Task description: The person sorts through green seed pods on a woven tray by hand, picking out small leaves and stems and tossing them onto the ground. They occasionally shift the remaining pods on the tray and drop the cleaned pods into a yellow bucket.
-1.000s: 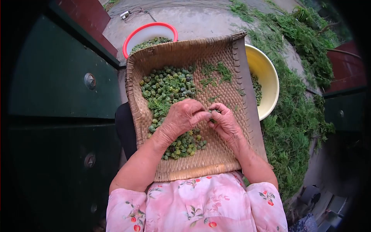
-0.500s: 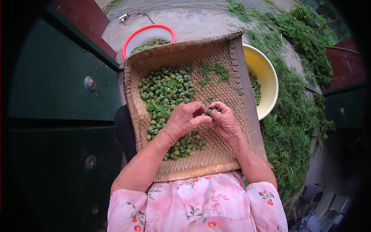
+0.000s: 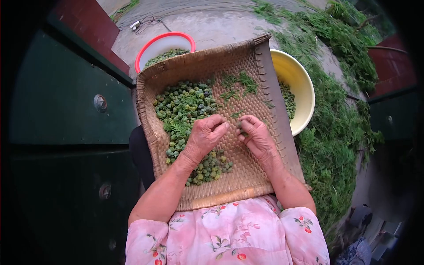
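A woven basket tray (image 3: 240,170) lies across my lap, with a heap of small green cones (image 3: 183,99) along its left side. Over the tray, my left hand (image 3: 205,136) is closed in a pinch; whatever its fingertips hold is too small to make out. To its right and a short gap away, my right hand (image 3: 258,140) curls around a green cone (image 3: 241,129), gripped between thumb and fingers. Green leaf sprigs (image 3: 247,82) are scattered on the tray beyond the hands, and a larger sprig (image 3: 177,127) rests on the heap.
Behind the tray stands a white basin with a red rim (image 3: 139,55), holding more cones. A yellow basin (image 3: 304,99) with cones is at the right edge. Cut green branches (image 3: 329,163) cover the ground on the right. Dark green door panels (image 3: 66,106) stand at left.
My hands, touching at the fingertips before, have drawn apart. The left has moved slightly left, while the right still holds the cone. The whole view has shifted a little.
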A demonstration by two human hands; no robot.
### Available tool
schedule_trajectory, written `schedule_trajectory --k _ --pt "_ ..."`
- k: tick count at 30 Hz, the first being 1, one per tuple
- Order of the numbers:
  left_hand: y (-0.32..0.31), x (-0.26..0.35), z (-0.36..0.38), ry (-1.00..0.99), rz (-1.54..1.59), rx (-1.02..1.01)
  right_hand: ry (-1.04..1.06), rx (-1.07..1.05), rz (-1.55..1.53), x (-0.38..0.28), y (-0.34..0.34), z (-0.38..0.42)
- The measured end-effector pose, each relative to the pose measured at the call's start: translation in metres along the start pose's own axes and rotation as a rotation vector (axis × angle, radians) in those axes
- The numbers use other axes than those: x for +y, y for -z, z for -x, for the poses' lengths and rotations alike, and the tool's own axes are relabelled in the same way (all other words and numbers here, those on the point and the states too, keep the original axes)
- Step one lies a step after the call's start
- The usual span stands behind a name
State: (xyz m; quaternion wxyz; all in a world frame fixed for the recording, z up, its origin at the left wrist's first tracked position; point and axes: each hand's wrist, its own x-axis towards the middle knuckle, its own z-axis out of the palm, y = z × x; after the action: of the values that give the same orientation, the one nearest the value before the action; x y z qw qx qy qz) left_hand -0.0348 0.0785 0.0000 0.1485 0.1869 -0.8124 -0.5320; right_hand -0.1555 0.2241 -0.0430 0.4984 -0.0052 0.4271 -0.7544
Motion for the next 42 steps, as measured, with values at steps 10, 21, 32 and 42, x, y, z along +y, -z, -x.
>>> schedule_trajectory --k 10,21,32,42 --pt "0.001 -0.005 -0.005 -0.305 -0.384 0.194 0.507 0.287 -0.605 -0.074 0.066 -0.011" --pt "0.069 -0.009 -0.012 -0.108 -0.918 0.903 0.609 0.374 -0.533 -0.096 0.09 -0.006" --pt "0.075 -0.027 -0.016 0.118 -0.894 0.858 0.604 0.369 -0.005 -0.083 0.076 -0.01" --pt "0.073 -0.03 -0.018 0.099 -0.867 0.847 0.492 -0.383 1.494 0.02 -0.016 0.01"
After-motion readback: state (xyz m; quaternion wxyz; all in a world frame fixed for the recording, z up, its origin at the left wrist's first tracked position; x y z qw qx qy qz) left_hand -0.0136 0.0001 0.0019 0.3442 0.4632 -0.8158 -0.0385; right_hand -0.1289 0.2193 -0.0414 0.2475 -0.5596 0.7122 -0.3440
